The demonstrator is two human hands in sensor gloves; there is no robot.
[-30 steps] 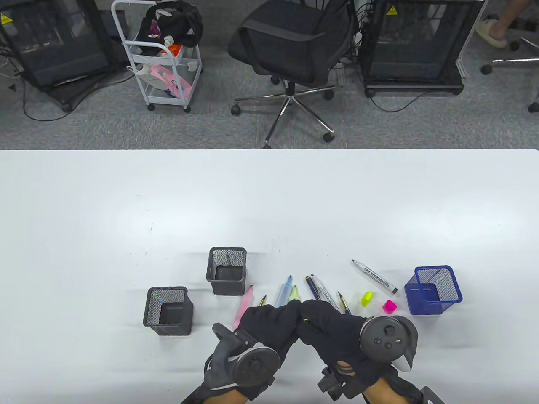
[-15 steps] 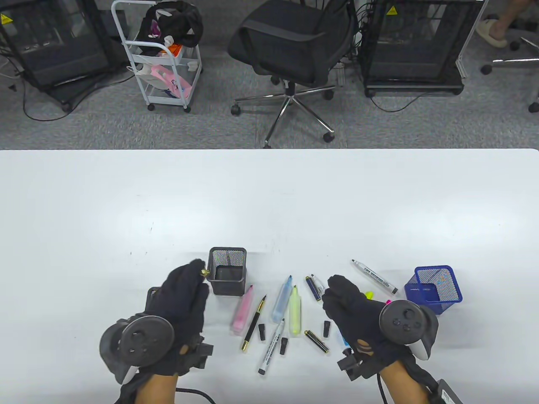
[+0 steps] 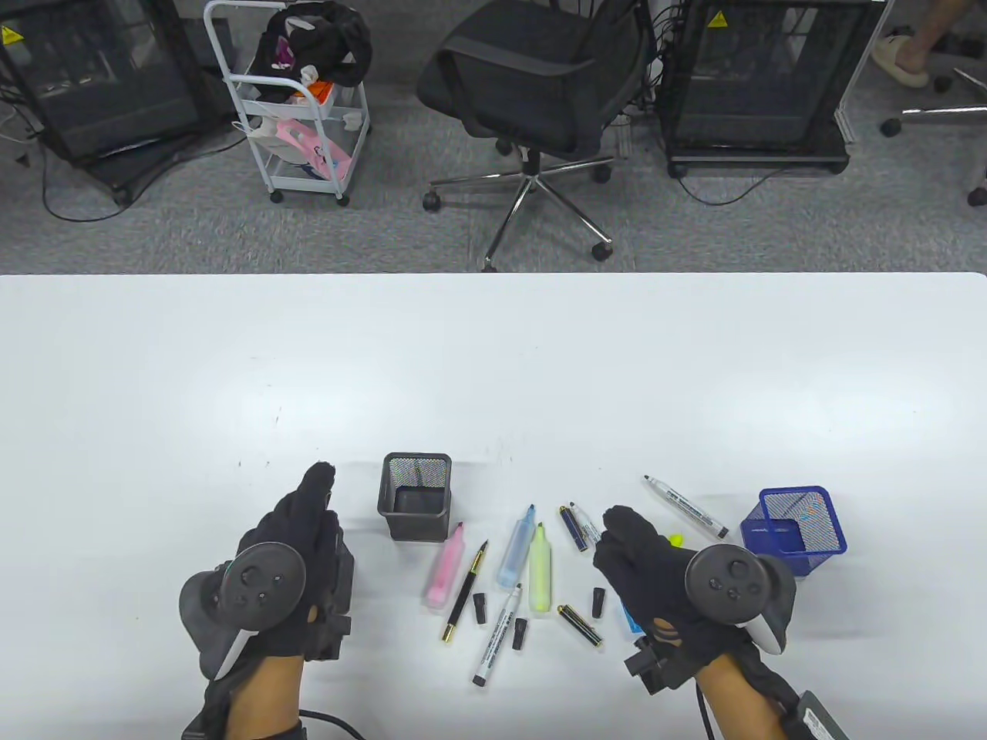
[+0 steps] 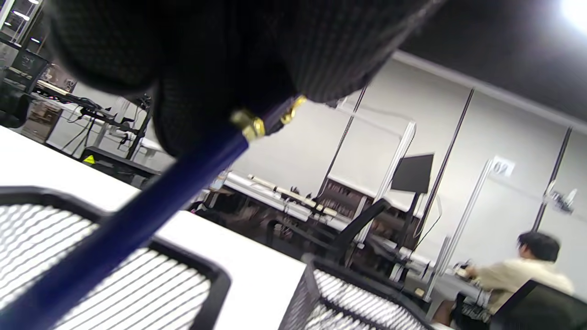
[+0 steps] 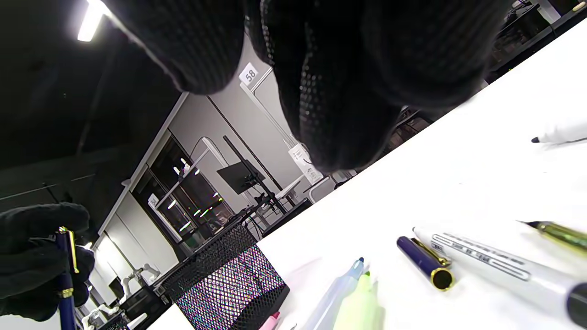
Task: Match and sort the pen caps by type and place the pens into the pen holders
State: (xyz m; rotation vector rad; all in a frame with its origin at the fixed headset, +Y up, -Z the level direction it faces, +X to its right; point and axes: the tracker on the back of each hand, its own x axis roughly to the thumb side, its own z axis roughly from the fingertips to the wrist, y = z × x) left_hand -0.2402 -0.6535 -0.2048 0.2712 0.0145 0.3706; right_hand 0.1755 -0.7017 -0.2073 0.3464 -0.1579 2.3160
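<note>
Left hand (image 3: 297,539): lower left of table view, pinching capped dark-blue pen with gold bands (image 4: 114,229), which hangs below fingertips over near black mesh holder (image 4: 137,275).
Right hand (image 3: 644,570): lower right, fingers loosely curled, grasping nothing.

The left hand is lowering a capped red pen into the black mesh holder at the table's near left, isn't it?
Not quite: the pen is dark blue with gold trim, not red, as the left wrist view shows. The rest holds: the left hand grips it by its capped end over the black mesh holder at the near left.

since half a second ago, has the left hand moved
Yes: the left hand has drawn left and nearer, away from the black mesh holder.
</note>
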